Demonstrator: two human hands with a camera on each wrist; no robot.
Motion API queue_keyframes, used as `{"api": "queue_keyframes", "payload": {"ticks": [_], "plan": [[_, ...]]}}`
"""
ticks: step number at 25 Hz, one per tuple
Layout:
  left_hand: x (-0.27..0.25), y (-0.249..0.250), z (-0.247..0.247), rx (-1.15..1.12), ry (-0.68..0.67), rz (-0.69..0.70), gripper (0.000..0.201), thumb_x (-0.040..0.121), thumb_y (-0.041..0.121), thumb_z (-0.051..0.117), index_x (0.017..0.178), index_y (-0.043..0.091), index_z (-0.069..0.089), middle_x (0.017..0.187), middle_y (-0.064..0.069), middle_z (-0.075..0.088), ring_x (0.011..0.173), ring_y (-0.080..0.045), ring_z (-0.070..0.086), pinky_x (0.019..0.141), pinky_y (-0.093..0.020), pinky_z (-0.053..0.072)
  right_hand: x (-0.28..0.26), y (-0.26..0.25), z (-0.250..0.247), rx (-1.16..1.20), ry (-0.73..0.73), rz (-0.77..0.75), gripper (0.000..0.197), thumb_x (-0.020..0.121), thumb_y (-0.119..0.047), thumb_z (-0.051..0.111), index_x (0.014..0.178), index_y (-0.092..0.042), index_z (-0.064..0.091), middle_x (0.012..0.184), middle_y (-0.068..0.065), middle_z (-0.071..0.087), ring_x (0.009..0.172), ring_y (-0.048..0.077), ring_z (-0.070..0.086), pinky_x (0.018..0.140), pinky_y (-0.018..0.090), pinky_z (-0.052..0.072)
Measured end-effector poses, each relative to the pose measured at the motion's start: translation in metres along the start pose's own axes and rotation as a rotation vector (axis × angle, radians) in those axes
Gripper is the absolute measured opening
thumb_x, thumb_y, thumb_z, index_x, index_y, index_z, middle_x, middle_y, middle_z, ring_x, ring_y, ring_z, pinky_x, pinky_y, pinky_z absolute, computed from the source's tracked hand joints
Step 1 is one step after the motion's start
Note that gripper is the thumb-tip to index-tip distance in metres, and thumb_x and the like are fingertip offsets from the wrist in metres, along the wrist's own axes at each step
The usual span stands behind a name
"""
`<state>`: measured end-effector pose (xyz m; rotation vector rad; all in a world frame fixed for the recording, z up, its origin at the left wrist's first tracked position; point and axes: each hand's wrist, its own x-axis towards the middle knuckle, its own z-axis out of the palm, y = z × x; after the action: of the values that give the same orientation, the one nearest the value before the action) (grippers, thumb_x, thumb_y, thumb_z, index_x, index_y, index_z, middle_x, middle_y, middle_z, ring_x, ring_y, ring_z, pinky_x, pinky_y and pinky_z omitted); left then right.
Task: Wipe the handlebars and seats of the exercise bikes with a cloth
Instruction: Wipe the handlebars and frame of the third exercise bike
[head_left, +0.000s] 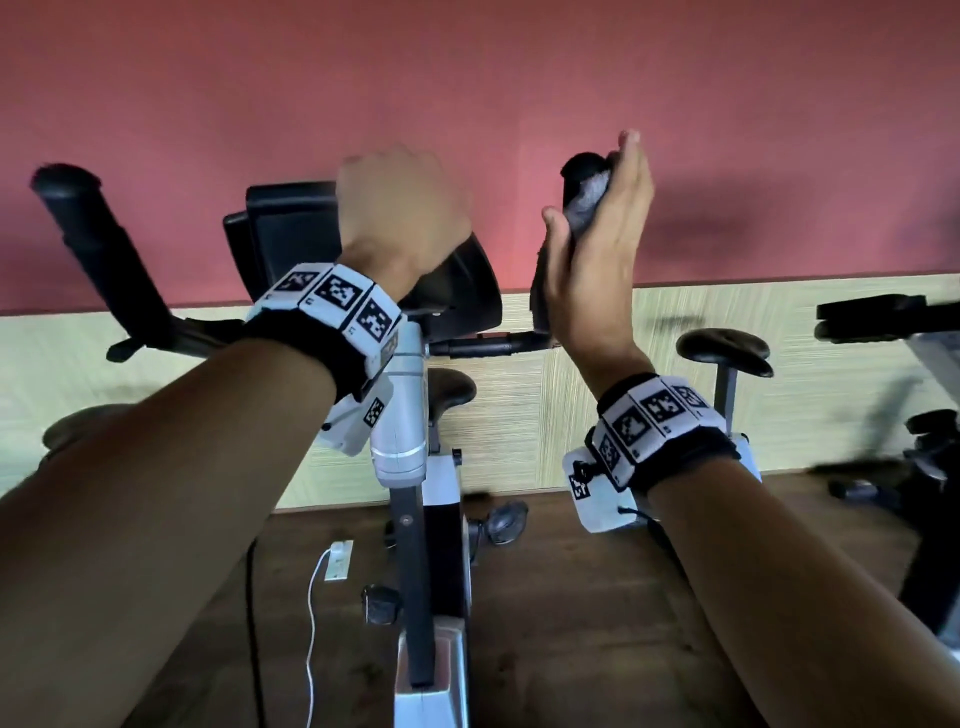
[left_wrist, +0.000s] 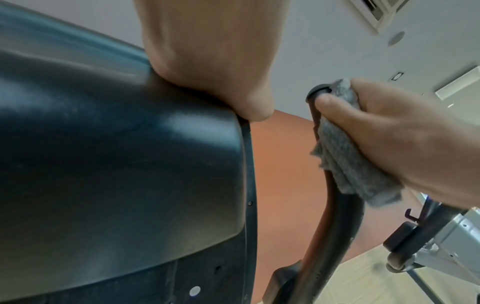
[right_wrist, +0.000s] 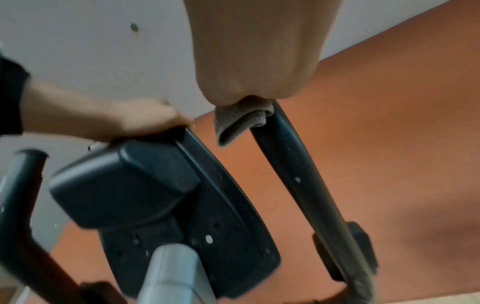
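A grey cloth (head_left: 586, 200) is wrapped round the top of the bike's black right handlebar (head_left: 581, 167). My right hand (head_left: 605, 234) grips that cloth against the bar, thumb on the near side. From the left wrist, the cloth (left_wrist: 345, 152) sits under the right hand (left_wrist: 394, 135) on the handlebar (left_wrist: 335, 226). From the right wrist, the cloth (right_wrist: 240, 120) hangs below the right hand (right_wrist: 255, 61) on the handlebar (right_wrist: 298, 174). My left hand (head_left: 402, 208) grips the top edge of the black console (head_left: 283, 234). The left handlebar (head_left: 88, 228) stands bare.
The bike's silver stem (head_left: 400, 415) drops between my arms to a wooden floor. Dark seats (head_left: 724, 351) of other bikes stand against the back wall, and another bike (head_left: 893, 322) is at the far right. A white cable and box (head_left: 337, 561) lie on the floor.
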<state>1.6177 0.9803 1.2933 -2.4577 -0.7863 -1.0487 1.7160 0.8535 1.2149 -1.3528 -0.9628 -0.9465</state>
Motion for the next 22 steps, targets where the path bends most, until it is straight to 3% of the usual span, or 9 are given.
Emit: {"api": "queue_keyframes", "payload": {"ticks": [2, 4, 7, 8, 12, 15, 17, 19, 22], "plan": [[-0.002, -0.003, 0.002, -0.027, 0.024, 0.004, 0.048, 0.099, 0.044, 0.039, 0.089, 0.009, 0.069, 0.077, -0.016, 0.063, 0.069, -0.029, 0.048, 0.069, -0.037, 0.036, -0.02, 0.005, 0.001, -0.013, -0.001, 0.041, 0.068, 0.103, -0.008, 0.05, 0.153, 0.017, 0.012, 0.155, 0.032, 0.024, 0.147, 0.022, 0.019, 0.125, 0.026, 0.012], [-0.002, -0.004, 0.003, -0.05, 0.051, 0.015, 0.049, 0.098, 0.044, 0.039, 0.094, 0.009, 0.073, 0.089, -0.017, 0.07, 0.07, -0.029, 0.048, 0.071, -0.036, 0.036, -0.029, 0.002, 0.001, -0.008, -0.013, 0.056, 0.067, 0.104, -0.009, 0.047, 0.152, 0.018, 0.009, 0.154, 0.034, 0.021, 0.147, 0.023, 0.017, 0.124, 0.024, 0.01], [-0.003, -0.004, 0.003, -0.071, 0.058, 0.021, 0.048, 0.097, 0.043, 0.038, 0.095, 0.011, 0.073, 0.092, -0.016, 0.072, 0.071, -0.029, 0.047, 0.071, -0.036, 0.035, -0.003, -0.011, 0.006, 0.002, 0.037, 0.027, 0.066, 0.105, -0.009, 0.044, 0.153, 0.018, 0.009, 0.154, 0.035, 0.023, 0.149, 0.037, 0.022, 0.127, 0.032, 0.015], [-0.003, -0.005, 0.003, -0.075, 0.055, 0.026, 0.048, 0.097, 0.043, 0.038, 0.095, 0.011, 0.073, 0.092, -0.016, 0.072, 0.071, -0.029, 0.047, 0.072, -0.036, 0.035, 0.005, -0.012, 0.008, -0.002, 0.066, 0.009, 0.066, 0.104, -0.009, 0.045, 0.153, 0.018, 0.01, 0.153, 0.034, 0.024, 0.149, 0.038, 0.024, 0.126, 0.034, 0.016], [-0.004, -0.005, 0.003, -0.076, 0.057, 0.024, 0.047, 0.097, 0.043, 0.038, 0.096, 0.012, 0.073, 0.094, -0.016, 0.072, 0.072, -0.029, 0.048, 0.072, -0.036, 0.034, -0.008, -0.005, 0.008, -0.049, 0.065, 0.003, 0.067, 0.103, -0.01, 0.046, 0.153, 0.018, 0.01, 0.155, 0.032, 0.023, 0.147, 0.023, 0.017, 0.124, 0.023, 0.009], [-0.003, -0.003, 0.005, -0.084, 0.081, 0.009, 0.046, 0.096, 0.042, 0.04, 0.094, 0.013, 0.074, 0.092, -0.015, 0.073, 0.073, -0.031, 0.055, 0.071, -0.036, 0.034, -0.013, -0.002, 0.007, -0.049, 0.035, 0.021, 0.067, 0.105, -0.011, 0.045, 0.154, 0.016, 0.009, 0.155, 0.032, 0.022, 0.15, 0.031, 0.019, 0.125, 0.026, 0.011], [-0.001, -0.002, 0.006, -0.087, 0.089, 0.005, 0.045, 0.097, 0.043, 0.04, 0.09, 0.013, 0.073, 0.088, -0.014, 0.072, 0.07, -0.029, 0.051, 0.071, -0.036, 0.035, 0.0, -0.004, 0.01, -0.024, 0.06, 0.008, 0.067, 0.105, -0.012, 0.045, 0.154, 0.015, 0.009, 0.155, 0.032, 0.023, 0.15, 0.037, 0.021, 0.126, 0.03, 0.013], [0.001, -0.002, 0.007, -0.083, 0.096, 0.007, 0.045, 0.097, 0.042, 0.04, 0.088, 0.012, 0.072, 0.088, -0.013, 0.071, 0.069, -0.028, 0.049, 0.071, -0.035, 0.034, 0.004, -0.004, 0.013, -0.021, 0.102, -0.011, 0.066, 0.105, -0.011, 0.045, 0.155, 0.015, 0.01, 0.155, 0.031, 0.024, 0.151, 0.034, 0.022, 0.126, 0.03, 0.014], [0.002, -0.001, 0.006, -0.085, 0.104, 0.008, 0.044, 0.098, 0.042, 0.04, 0.087, 0.012, 0.071, 0.088, -0.014, 0.072, 0.068, -0.028, 0.048, 0.071, -0.035, 0.033, -0.011, 0.003, 0.011, -0.041, 0.089, -0.003, 0.066, 0.105, -0.011, 0.047, 0.155, 0.014, 0.011, 0.157, 0.028, 0.023, 0.148, 0.019, 0.017, 0.124, 0.026, 0.012]]}}
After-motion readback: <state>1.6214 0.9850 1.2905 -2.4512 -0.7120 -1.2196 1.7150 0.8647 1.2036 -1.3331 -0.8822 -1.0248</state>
